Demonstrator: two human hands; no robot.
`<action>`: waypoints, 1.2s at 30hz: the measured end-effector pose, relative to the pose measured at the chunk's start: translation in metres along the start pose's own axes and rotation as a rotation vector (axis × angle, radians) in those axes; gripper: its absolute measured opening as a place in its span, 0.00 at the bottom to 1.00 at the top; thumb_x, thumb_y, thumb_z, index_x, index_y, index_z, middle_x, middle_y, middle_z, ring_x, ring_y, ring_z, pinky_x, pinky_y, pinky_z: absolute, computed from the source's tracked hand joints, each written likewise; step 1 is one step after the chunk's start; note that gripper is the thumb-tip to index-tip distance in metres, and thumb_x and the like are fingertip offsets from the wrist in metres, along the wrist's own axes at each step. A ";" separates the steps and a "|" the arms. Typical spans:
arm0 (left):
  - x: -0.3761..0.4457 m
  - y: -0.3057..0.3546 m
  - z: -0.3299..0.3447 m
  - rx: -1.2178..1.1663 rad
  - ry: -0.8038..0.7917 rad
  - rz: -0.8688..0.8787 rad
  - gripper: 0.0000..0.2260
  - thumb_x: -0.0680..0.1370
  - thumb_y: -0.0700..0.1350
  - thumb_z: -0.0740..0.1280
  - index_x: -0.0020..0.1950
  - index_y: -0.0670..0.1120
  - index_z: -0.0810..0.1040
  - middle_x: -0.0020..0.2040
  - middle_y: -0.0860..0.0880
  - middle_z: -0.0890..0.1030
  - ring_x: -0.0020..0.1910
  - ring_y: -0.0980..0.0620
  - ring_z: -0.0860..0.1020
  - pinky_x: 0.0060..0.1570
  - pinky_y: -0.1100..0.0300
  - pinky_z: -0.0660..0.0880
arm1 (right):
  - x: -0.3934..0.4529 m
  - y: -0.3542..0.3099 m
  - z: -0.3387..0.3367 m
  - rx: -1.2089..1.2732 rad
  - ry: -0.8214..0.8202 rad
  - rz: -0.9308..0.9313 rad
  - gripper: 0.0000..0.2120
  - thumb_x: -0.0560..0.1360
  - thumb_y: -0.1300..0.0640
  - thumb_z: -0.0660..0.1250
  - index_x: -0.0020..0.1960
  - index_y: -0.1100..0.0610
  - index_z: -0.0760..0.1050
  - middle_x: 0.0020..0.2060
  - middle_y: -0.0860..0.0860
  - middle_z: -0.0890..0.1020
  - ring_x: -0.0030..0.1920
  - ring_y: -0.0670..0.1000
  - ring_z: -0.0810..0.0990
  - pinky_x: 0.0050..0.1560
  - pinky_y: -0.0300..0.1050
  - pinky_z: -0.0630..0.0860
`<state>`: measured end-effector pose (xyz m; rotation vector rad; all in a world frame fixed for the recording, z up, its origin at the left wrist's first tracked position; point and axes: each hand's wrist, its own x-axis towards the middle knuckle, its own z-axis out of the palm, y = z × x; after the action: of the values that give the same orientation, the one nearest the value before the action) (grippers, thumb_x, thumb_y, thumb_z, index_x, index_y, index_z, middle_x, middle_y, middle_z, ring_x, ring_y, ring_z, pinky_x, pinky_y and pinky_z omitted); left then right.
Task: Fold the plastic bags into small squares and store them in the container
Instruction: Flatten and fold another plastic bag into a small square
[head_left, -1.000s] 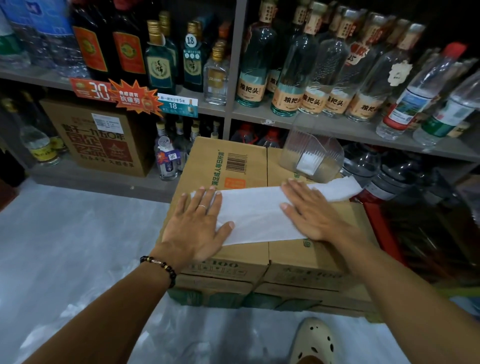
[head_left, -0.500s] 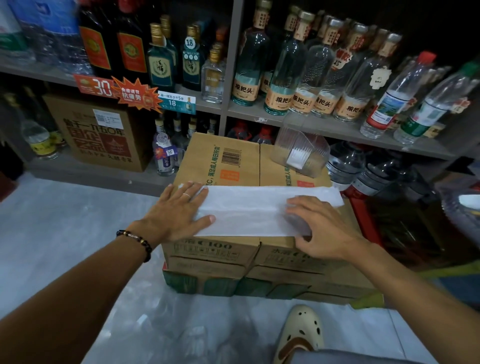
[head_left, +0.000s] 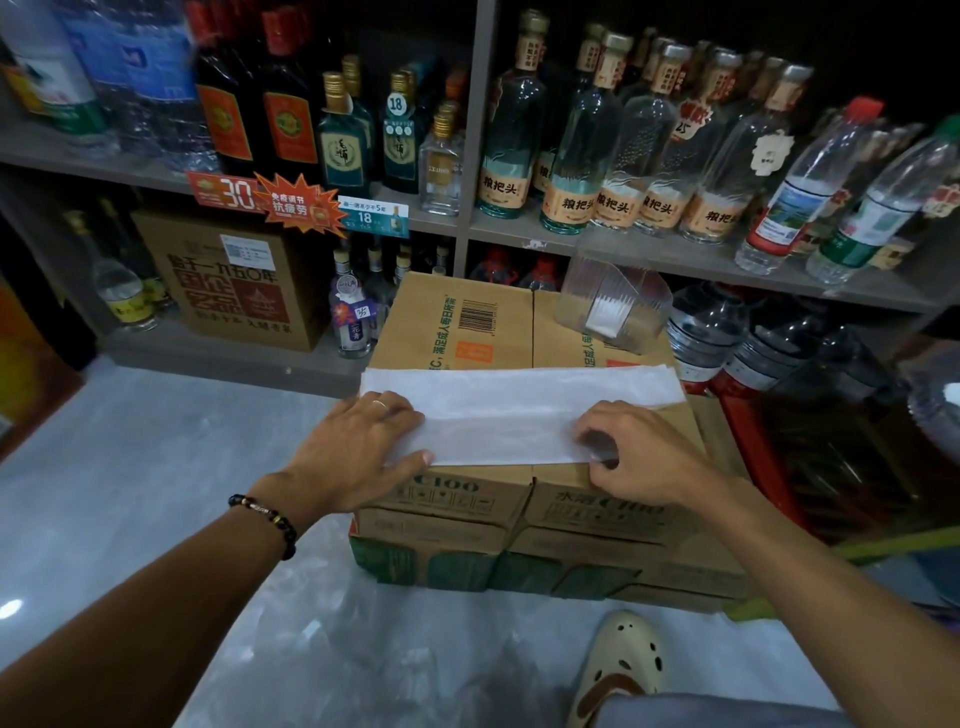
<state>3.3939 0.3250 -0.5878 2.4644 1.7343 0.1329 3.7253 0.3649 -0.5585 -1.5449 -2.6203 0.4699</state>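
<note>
Head view, reading from the left: the left hand (head_left: 358, 447) lies flat with fingers spread on the left end of the plastic bag (head_left: 519, 413), pressing it down onto the cardboard box (head_left: 467, 322). The bag is a long white strip, already folded lengthwise, lying across the near part of the box top. If that palm lifts or slides, the slick film would likely creep and the layers spring apart, spoiling the fold.

Further right, the right hand (head_left: 636, 454) has its fingers curled on the bag's near right corner, apparently pinching the edge. A pull here that is skewed, or that catches only the top layer, could give a crooked crease and a lopsided square. The far right end of the strip reaches the box edge and could droop over it.

Behind, the clear ribbed container (head_left: 615, 301) sits on the box's far right, close to the glass bottles (head_left: 597, 156) on the shelf; a careless reach could tip it.
</note>
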 end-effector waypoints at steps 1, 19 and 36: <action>0.000 0.001 0.000 0.006 0.009 -0.003 0.37 0.73 0.69 0.43 0.71 0.49 0.71 0.67 0.48 0.72 0.67 0.48 0.69 0.67 0.50 0.63 | -0.001 0.000 0.000 -0.016 0.009 -0.010 0.11 0.72 0.56 0.70 0.54 0.52 0.80 0.57 0.45 0.79 0.57 0.47 0.74 0.60 0.47 0.74; 0.009 0.006 -0.016 -0.392 0.169 -0.155 0.10 0.82 0.48 0.61 0.45 0.49 0.79 0.39 0.50 0.79 0.42 0.47 0.77 0.40 0.56 0.67 | 0.003 0.011 -0.006 0.362 0.070 0.212 0.07 0.75 0.52 0.73 0.49 0.45 0.77 0.47 0.42 0.80 0.50 0.45 0.77 0.52 0.44 0.70; 0.014 0.013 0.022 0.073 0.014 -0.040 0.33 0.79 0.60 0.38 0.77 0.45 0.61 0.77 0.43 0.64 0.77 0.45 0.59 0.75 0.42 0.50 | 0.035 0.003 0.005 0.445 0.301 0.501 0.13 0.78 0.51 0.69 0.55 0.60 0.80 0.50 0.52 0.82 0.51 0.54 0.79 0.50 0.48 0.75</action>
<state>3.4140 0.3331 -0.6078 2.4821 1.8248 0.0849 3.7096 0.3955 -0.5674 -1.9076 -1.7454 0.7215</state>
